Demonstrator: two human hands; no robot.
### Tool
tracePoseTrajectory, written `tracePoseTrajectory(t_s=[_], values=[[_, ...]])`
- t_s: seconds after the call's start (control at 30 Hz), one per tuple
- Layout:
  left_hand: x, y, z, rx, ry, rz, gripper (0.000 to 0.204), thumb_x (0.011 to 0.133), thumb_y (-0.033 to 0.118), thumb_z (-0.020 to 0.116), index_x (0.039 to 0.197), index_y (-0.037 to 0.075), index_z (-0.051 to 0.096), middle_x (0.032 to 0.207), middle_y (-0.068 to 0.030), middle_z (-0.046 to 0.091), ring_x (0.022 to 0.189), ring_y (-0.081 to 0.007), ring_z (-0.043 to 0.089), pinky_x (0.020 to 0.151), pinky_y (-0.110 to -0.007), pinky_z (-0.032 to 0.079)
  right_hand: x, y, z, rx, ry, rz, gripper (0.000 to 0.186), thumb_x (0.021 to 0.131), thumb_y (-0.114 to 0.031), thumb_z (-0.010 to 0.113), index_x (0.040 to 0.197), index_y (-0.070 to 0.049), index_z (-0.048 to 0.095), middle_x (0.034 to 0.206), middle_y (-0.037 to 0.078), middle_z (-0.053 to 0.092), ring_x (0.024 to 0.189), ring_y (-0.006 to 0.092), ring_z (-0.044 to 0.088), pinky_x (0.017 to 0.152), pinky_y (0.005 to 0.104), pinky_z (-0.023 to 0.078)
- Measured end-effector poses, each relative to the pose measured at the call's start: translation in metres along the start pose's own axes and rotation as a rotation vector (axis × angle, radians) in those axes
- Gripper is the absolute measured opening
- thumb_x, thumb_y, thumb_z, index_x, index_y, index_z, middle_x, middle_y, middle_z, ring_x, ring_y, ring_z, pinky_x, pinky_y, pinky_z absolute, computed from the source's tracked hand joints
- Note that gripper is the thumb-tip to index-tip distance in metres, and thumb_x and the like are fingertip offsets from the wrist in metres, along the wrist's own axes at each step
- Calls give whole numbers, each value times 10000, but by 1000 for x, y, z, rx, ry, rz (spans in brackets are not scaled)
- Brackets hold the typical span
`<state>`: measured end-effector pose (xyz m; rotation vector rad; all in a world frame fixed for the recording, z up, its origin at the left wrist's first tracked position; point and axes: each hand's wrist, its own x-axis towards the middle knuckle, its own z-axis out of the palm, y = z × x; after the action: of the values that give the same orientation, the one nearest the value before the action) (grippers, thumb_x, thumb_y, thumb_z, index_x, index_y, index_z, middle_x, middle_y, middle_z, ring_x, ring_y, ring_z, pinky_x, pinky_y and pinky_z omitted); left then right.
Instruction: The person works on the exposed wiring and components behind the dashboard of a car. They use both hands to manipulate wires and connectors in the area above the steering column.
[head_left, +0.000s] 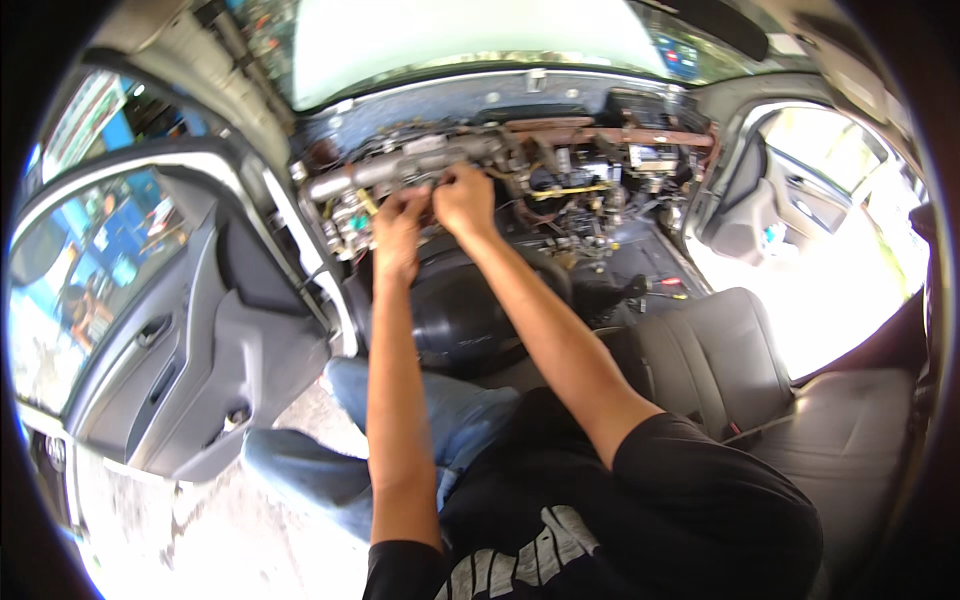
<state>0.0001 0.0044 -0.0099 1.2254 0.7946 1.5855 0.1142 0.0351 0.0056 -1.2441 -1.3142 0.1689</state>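
Note:
Both arms reach forward over a black steering wheel (455, 300) into an opened-up vehicle dashboard. My left hand (398, 228) is just below a grey metal cross tube (352, 178), its fingers bent together. Close beside it, my right hand (466, 204) is curled with thumb and fingers pinched, near the same tube. Whatever either hand holds is too small or hidden to make out. Exposed wiring and brackets surround the fingers. A yellow strip (367, 202) shows to the left of my left hand.
A reddish-brown tube (640, 136) and tangled wiring (560, 190) continue to the right. The driver's door (200, 340) stands open at left, the passenger door (790, 205) at right. Grey seats (715, 350) lie right of me. Loose items, one red-handled (670, 282), rest on the floor.

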Motion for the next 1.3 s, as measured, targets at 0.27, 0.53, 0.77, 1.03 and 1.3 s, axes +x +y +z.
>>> tracePoseTrajectory(t_s=[0.27,0.53,0.77,1.03,1.3], values=[[-1,1,-2,-94,5,-29,211,1016,235,657,1068,31,672,921,-15,680,809,-103,619,760,-274,515,1,0,-1,272,-146,-15,132,781,-39,616,871,22,691,810,153,720,745,272,702,711,378,545],[0,3,-2,-165,62,-49,279,1079,246,531,1017,1,652,913,-40,676,766,-109,590,710,-277,513,4,2,2,471,-252,4,167,850,87,553,962,1,642,879,60,684,762,116,657,640,265,521],[1,2,-2,-172,70,-49,269,1080,243,524,1023,7,640,929,-33,665,777,-108,589,706,-282,518,2,0,-1,566,-236,-46,187,849,97,572,994,-9,623,908,62,689,782,122,673,643,266,539],[3,-1,-6,-136,3,-44,219,1062,204,542,1157,30,636,1030,-36,679,852,-128,626,773,-295,517,2,0,1,606,-196,-70,188,849,115,579,987,-6,618,911,68,686,790,134,682,646,273,559],[0,3,-3,-126,-18,-33,265,1060,160,529,1248,-3,620,1062,-51,682,846,-120,625,777,-286,523,6,7,3,528,-125,-46,163,858,119,590,974,6,610,931,76,685,828,156,708,639,280,576]])
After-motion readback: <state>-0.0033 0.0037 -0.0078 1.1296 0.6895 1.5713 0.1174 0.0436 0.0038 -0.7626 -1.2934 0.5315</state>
